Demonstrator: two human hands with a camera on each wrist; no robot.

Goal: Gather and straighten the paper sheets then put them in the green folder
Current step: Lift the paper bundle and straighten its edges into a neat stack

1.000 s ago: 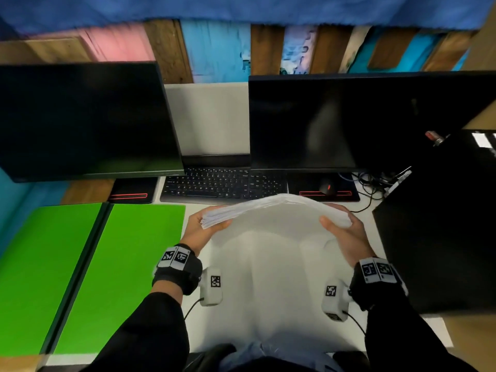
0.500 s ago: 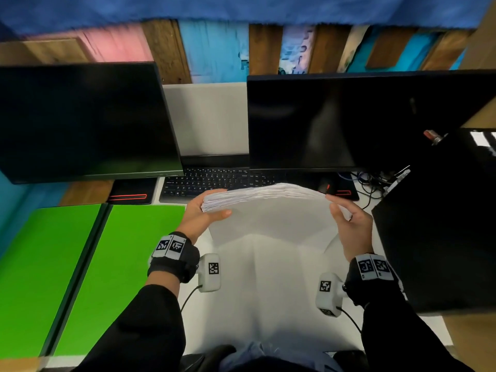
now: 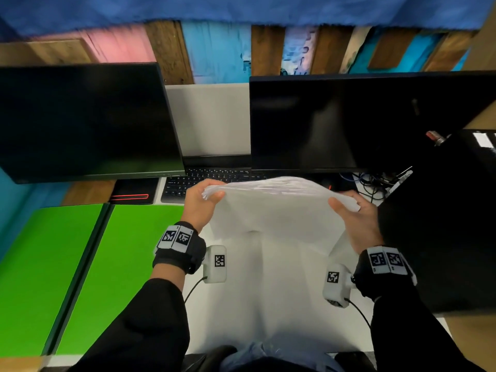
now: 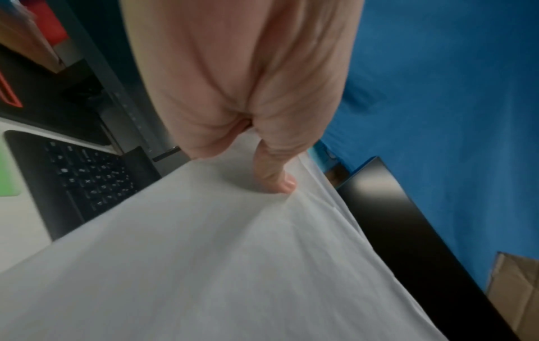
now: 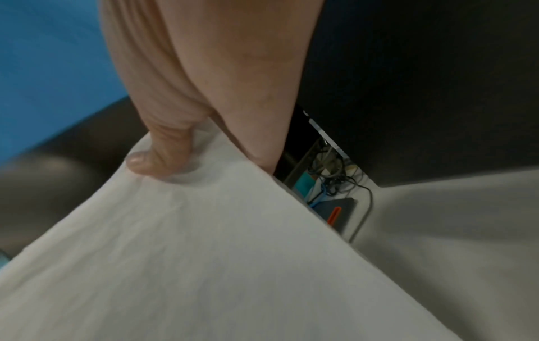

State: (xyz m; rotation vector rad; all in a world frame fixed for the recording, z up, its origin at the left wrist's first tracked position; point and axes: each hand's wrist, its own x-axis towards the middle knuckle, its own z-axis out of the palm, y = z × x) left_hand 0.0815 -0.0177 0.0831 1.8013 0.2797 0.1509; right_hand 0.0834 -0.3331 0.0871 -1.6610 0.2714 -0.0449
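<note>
A stack of white paper sheets [image 3: 276,210] stands on edge on the white desk [image 3: 268,304], tilted toward me, its top edge bowed upward. My left hand [image 3: 200,204] grips the stack's left side, thumb on the near face. My right hand [image 3: 354,218] grips the right side the same way. In the left wrist view the thumb presses the paper sheets [image 4: 233,253]; in the right wrist view the thumb pinches the paper sheets [image 5: 189,253]. The green folder [image 3: 80,264] lies open and flat on the desk to the left. The fingers behind the stack are hidden.
Two dark monitors [image 3: 80,122] [image 3: 349,122] stand at the back with a black keyboard [image 3: 188,183] beneath them. A large black box [image 3: 442,224] borders the right side. Cables [image 3: 373,181] lie at the back right.
Both hands have raised the stack's top edge and tipped it more upright, moving it slightly away from me toward the keyboard. The grip is unchanged.
</note>
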